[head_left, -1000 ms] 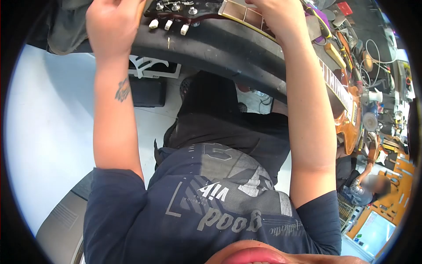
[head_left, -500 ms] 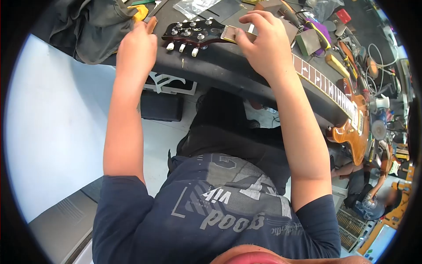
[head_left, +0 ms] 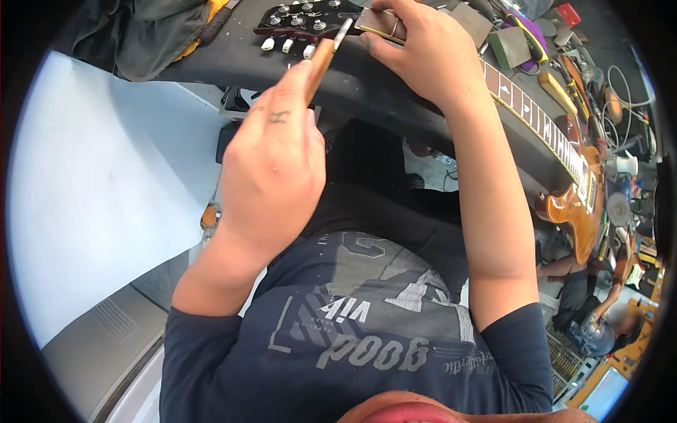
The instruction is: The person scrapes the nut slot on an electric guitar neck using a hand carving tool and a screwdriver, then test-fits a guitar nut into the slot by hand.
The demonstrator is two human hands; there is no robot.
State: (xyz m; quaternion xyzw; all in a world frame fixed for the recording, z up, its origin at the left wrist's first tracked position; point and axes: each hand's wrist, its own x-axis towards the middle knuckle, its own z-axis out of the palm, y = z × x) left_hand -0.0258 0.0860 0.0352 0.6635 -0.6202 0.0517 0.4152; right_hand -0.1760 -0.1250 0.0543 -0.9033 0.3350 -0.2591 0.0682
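My left hand (head_left: 275, 158) is closed around a wooden-handled tool (head_left: 323, 65) with a short, flat metal tip. The tip points up and right, close to the nut end of an electric guitar's neck; whether it touches cannot be told. On the guitar's dark headstock (head_left: 300, 20) are several metal posts and white tuner buttons. My right hand (head_left: 437, 53) curls over the fretboard (head_left: 525, 106) by the nut, its thumb at the near edge and fingers across the top. A thin curved metallic line shows under these fingers. The amber guitar body (head_left: 575, 218) lies far right.
A dark cloth (head_left: 134, 28) lies at the bench's left end. Behind the neck are a green-sided block (head_left: 509, 48), a purple-and-yellow tool (head_left: 530, 35), a red box (head_left: 567, 14) and cluttered tools and cables. Another person (head_left: 599, 328) sits at lower right.
My left hand has come from the cloth's edge toward the headstock, bringing the wooden-handled tool nearer the nut. My right hand stays at the neck. The view has shifted slightly.
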